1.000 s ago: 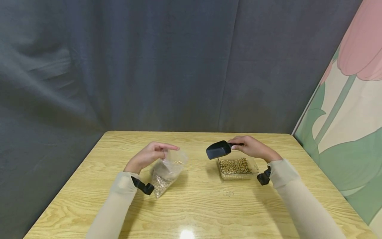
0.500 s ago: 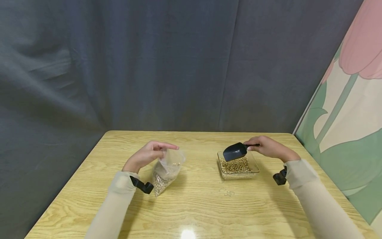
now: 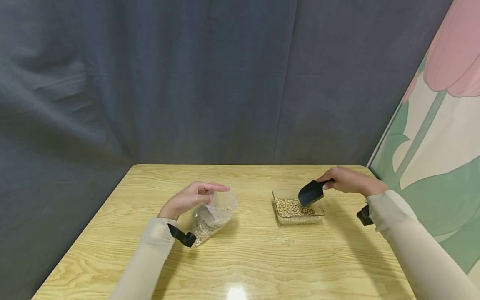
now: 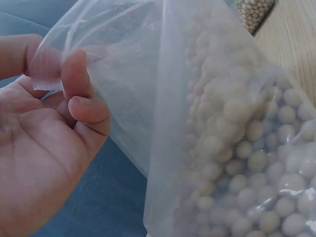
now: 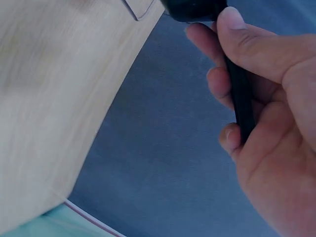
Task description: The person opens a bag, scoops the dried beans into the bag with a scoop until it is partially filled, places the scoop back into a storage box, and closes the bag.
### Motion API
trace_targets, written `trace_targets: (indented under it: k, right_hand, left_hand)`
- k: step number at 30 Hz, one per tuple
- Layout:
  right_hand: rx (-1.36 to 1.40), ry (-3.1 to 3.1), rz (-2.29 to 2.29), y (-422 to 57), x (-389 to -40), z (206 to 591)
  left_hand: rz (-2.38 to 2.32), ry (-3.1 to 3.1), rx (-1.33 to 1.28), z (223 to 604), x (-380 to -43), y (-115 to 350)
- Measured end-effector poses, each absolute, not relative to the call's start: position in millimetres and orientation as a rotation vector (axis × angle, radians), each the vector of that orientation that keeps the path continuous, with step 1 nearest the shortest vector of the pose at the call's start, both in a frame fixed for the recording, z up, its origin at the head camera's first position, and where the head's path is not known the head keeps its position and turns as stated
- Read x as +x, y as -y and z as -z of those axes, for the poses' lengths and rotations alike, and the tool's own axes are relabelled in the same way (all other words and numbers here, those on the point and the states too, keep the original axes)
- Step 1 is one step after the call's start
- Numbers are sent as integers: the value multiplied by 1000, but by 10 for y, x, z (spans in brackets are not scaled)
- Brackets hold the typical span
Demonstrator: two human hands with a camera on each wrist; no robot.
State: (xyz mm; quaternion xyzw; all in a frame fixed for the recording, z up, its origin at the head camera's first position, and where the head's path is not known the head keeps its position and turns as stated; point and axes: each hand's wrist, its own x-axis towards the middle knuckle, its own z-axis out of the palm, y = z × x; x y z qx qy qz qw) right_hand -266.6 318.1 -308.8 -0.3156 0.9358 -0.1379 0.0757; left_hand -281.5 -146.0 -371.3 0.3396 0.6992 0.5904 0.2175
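Note:
My left hand [image 3: 189, 200] grips the top edge of a clear plastic bag [image 3: 215, 216], its fingers curled over the film in the left wrist view. Round, pale dried beans [image 4: 256, 163], like soybeans or chickpeas, fill the bag's lower part, and its mouth gapes toward the right. A black scoop [image 3: 311, 193] is in my right hand [image 3: 346, 181], thumb and fingers wrapped round its handle [image 5: 240, 94]. The scoop tilts down into a clear rectangular container [image 3: 298, 221] of the same beans, its lip right at their surface.
The wooden table [image 3: 240, 266] carries both bag and container. A few small clear bits [image 3: 286, 241] lie in front of the container. Behind the table hangs a dark curtain [image 3: 206, 83]; a flower-painted wall [image 3: 431, 175] stands at the right.
My right hand has carried the scoop rightward from the container's left side, then tipped its lip down into the beans. My left hand stays at the bag, shifted only slightly.

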Motion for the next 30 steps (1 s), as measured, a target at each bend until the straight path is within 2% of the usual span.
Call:
trace_targets:
  k: [16,30]
  right_hand:
    - [-850,-2802,68,-2991,-2644,2951]
    - [-783,-2800,-9,-2902,-2634,2936]
  left_hand:
    - [-1617,-1902,956,3767,-2805,1392]
    - [-1594,-1910,958,3798,-2815,1372]
